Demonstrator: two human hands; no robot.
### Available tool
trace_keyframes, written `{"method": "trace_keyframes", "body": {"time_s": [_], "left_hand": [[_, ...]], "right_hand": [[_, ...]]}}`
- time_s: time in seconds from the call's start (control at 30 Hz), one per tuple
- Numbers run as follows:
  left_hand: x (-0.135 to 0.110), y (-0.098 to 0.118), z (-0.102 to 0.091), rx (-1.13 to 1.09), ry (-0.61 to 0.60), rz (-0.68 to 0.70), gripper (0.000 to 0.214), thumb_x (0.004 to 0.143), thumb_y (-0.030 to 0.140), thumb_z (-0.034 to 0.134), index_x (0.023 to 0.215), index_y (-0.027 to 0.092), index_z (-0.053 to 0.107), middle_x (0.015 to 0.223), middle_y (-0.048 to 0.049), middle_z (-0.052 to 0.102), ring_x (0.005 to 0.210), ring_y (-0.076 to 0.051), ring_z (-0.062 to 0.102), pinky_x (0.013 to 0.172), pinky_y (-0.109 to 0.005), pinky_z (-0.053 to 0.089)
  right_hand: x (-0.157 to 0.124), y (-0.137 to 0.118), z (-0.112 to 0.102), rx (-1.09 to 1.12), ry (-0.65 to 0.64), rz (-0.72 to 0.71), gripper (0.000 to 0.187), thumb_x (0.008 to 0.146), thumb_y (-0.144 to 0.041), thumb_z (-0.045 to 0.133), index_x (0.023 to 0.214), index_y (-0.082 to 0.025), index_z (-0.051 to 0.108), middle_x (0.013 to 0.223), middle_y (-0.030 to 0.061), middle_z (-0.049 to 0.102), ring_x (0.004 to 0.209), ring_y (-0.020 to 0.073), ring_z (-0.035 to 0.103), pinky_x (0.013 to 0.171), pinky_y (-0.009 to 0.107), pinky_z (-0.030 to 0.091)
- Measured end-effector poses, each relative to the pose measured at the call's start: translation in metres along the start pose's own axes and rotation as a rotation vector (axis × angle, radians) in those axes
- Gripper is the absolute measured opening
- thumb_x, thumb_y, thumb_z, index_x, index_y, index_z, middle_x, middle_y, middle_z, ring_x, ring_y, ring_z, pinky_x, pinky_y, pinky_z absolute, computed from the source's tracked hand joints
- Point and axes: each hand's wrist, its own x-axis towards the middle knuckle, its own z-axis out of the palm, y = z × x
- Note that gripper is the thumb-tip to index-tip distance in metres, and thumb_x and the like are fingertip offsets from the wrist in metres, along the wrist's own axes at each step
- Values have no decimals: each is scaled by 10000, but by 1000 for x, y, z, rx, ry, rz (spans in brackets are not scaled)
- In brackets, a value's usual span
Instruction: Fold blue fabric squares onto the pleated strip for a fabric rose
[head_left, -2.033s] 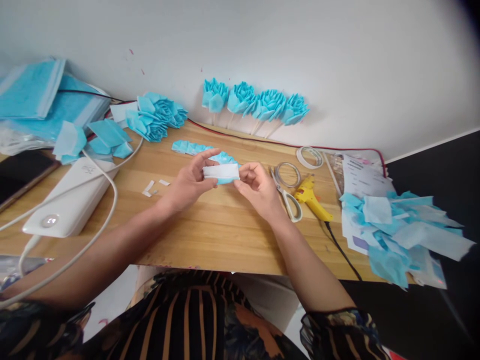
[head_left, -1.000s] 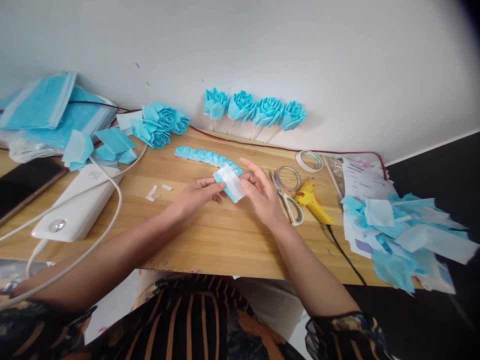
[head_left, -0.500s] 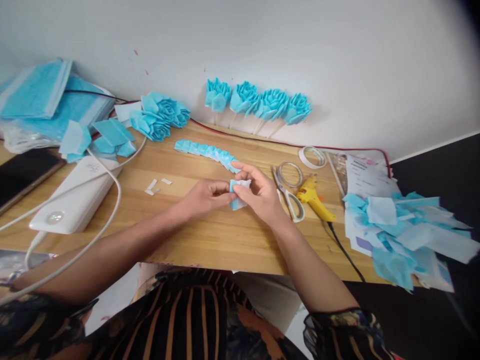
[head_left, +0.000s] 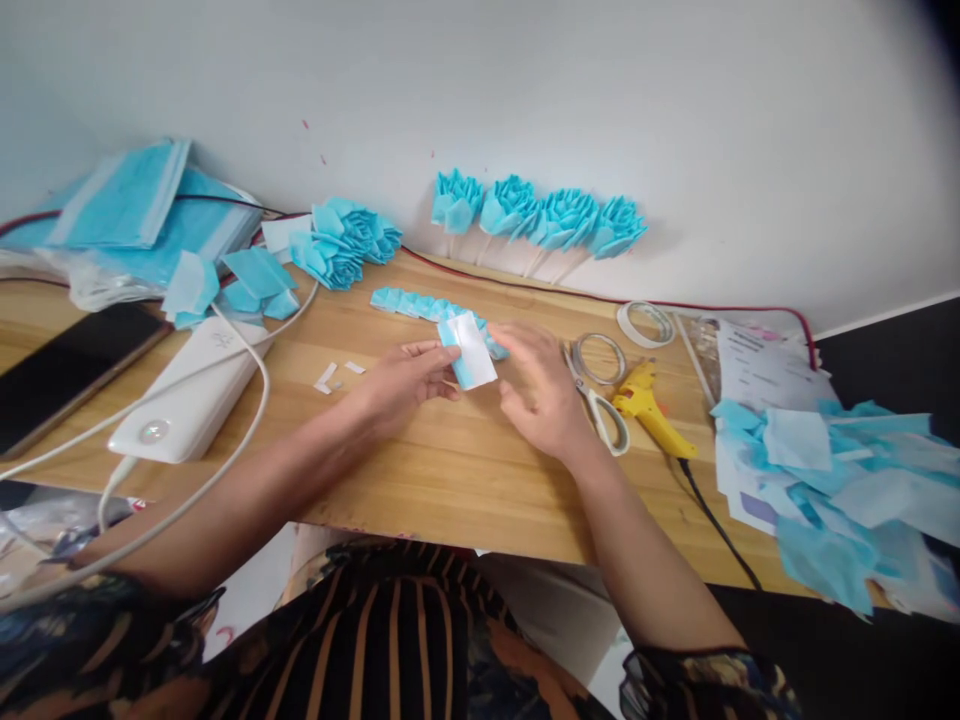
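Note:
Between the thumb and fingers of my left hand (head_left: 412, 382) is a small blue-and-white piece of fabric (head_left: 474, 352), its white face turned up and a blue band along its left side. My right hand (head_left: 536, 388) is off to the right of the piece, fingers apart and holding nothing. Behind them a row of folded blue petals (head_left: 409, 301) lies on the table, its right part partly covered by the piece and my right fingers. Scissors (head_left: 609, 420) lie just right of my right hand.
A yellow glue gun (head_left: 656, 415), tape rolls (head_left: 646, 325) and a pile of blue scraps (head_left: 832, 480) lie to the right. Several blue fabric flowers (head_left: 510, 207) lean on the wall; more flowers (head_left: 341, 243) lie left. A white power bank (head_left: 184, 410) with its cable and a phone (head_left: 75, 370) are at far left.
My right hand has let go of the fabric piece and moved right, its fingers spreading. The piece now shows more of its white face in my left hand. The whole view has shifted slightly.

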Motion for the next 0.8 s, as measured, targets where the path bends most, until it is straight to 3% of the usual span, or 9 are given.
{"method": "trace_keyframes", "body": {"time_s": [0.17,0.3,0.47,0.57,0.8], "left_hand": [[-3,-3,1,-66,-51,15,197,829,296,777,931,128,786,908,-81,776,884,-180,689,947,-363,492],[-6,-2,5,-61,-63,25,143,802,286,802,805,145,784,850,-54,771,843,-163,673,945,-359,486],[-6,-1,7,30,-59,27,159,790,318,798,790,160,794,836,-56,777,853,-193,679,945,-391,486],[-5,-3,4,86,-34,36,165,787,343,801,825,183,809,849,-47,781,850,-188,672,938,-375,474],[-5,-6,-1,186,-51,63,247,796,462,793,823,217,816,909,-66,797,924,-231,694,930,-390,472]], "right_hand": [[0,3,13,-92,10,-99,511,834,-69,578,1248,-366,614,1410,28,609,1385,310,492,1128,630,396],[0,1,13,-108,54,-131,380,864,-70,585,1076,-372,677,1343,0,634,1361,295,501,1111,616,405],[1,-1,10,-74,61,-51,215,866,-152,668,926,-354,710,1284,3,649,1322,312,515,1110,624,392],[0,-2,12,9,120,2,123,876,-221,701,919,-334,721,1291,31,634,1312,302,523,1079,583,443],[-2,-4,19,306,202,311,57,900,-325,684,888,-270,691,1221,52,669,1189,237,622,1058,481,485]]}}
